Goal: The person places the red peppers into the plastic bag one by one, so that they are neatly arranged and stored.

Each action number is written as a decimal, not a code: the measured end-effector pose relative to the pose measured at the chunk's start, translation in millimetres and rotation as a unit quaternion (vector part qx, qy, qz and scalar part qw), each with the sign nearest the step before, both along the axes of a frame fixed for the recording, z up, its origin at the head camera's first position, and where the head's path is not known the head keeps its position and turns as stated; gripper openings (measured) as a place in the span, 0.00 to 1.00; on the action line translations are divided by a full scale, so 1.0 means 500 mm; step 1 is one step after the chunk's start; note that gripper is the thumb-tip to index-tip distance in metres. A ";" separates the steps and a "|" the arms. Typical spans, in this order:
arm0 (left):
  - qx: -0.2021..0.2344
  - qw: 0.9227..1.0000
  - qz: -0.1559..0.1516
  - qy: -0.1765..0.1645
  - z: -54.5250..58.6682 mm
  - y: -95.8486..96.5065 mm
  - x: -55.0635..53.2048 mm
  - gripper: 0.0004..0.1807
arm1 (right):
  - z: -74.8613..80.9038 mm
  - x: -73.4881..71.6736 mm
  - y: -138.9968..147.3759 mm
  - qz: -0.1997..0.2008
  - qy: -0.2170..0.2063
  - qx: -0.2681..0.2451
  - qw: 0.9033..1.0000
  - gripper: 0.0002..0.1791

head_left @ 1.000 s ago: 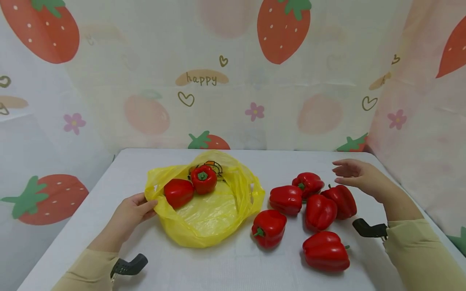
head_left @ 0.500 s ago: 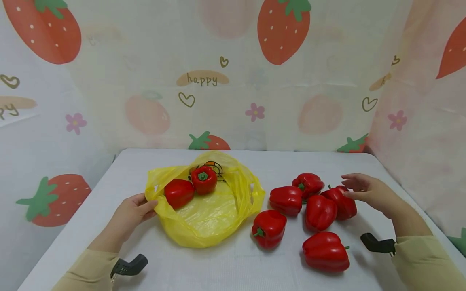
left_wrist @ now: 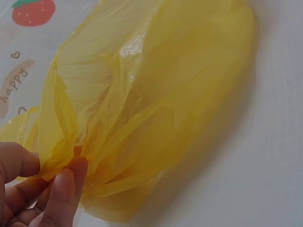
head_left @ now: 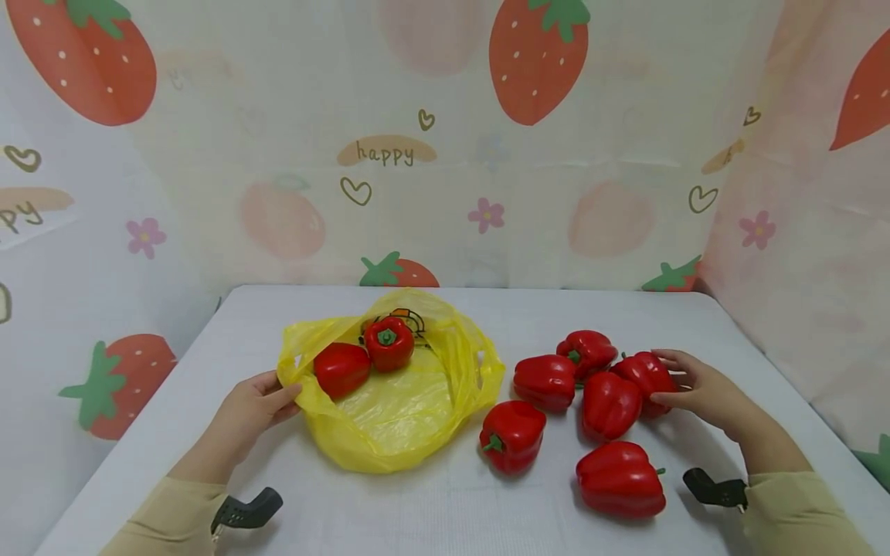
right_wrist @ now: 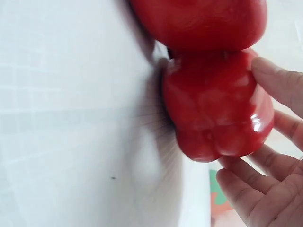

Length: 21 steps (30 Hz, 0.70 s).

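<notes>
My left hand (head_left: 253, 405) pinches the left rim of a yellow plastic bag (head_left: 410, 417), its thumb and fingers bunching the film in the left wrist view. Two red bell peppers lie inside the bag: one on its side (head_left: 342, 369), the other with its green stem facing me (head_left: 389, 344). At the right, my right hand (head_left: 705, 390) grips the rightmost red bell pepper (right_wrist: 215, 104) of a cluster, thumb on the near side and fingers round the far side. That pepper rests on the table, touching a neighbouring pepper (right_wrist: 203, 21).
Several more red bell peppers stand or lie right of the bag, including one near the bag (head_left: 513, 436) and one closer to me (head_left: 620, 480). The white table (head_left: 417, 517) ends at a strawberry-print cloth backdrop (head_left: 487, 177).
My right hand has come down from above the table's right side and closed round the rightmost pepper, which has shifted slightly left. The left hand and the bag have stayed put.
</notes>
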<state>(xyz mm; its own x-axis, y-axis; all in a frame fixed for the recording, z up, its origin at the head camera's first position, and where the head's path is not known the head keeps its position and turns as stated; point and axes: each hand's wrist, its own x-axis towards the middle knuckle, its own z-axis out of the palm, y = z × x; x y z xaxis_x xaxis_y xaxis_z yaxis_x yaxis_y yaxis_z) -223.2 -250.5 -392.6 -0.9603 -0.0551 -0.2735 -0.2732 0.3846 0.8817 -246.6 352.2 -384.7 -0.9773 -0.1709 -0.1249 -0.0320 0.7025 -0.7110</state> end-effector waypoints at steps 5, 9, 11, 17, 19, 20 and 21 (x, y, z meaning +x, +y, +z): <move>-0.005 1.000 0.002 -0.004 -0.003 0.000 -0.001 0.33 | -0.008 -0.001 0.000 0.001 0.006 0.001 1.000 0.45; -0.008 1.000 0.005 -0.008 -0.002 0.000 0.001 0.33 | -0.011 0.001 0.003 0.006 0.004 0.000 1.000 0.46; -0.009 1.000 0.006 -0.008 -0.002 0.000 0.001 0.33 | -0.013 0.002 0.006 0.009 0.001 -0.002 1.000 0.46; -0.008 1.000 0.007 -0.002 0.000 0.002 0.001 0.32 | -0.023 -0.001 0.008 0.011 -0.003 -0.004 1.000 0.45; -0.009 1.000 0.006 -0.001 0.000 0.003 0.001 0.32 | -0.026 -0.002 0.007 0.007 -0.003 -0.002 1.000 0.46; -0.010 1.000 0.005 0.000 0.000 0.003 0.001 0.32 | -0.027 -0.003 0.006 0.004 -0.003 0.000 1.000 0.46; -0.010 1.000 0.005 0.000 0.000 0.003 0.001 0.32 | -0.028 -0.003 0.006 0.001 -0.004 0.002 1.000 0.47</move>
<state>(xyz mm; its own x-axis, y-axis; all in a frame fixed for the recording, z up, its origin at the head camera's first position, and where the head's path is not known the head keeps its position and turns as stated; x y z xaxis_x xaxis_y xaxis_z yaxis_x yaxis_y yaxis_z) -222.9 -249.0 -392.6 -0.9596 -0.0700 -0.2725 -0.2773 0.3997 0.8737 -248.2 355.0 -398.9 -0.9762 -0.1714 -0.1329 -0.0275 0.7055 -0.7082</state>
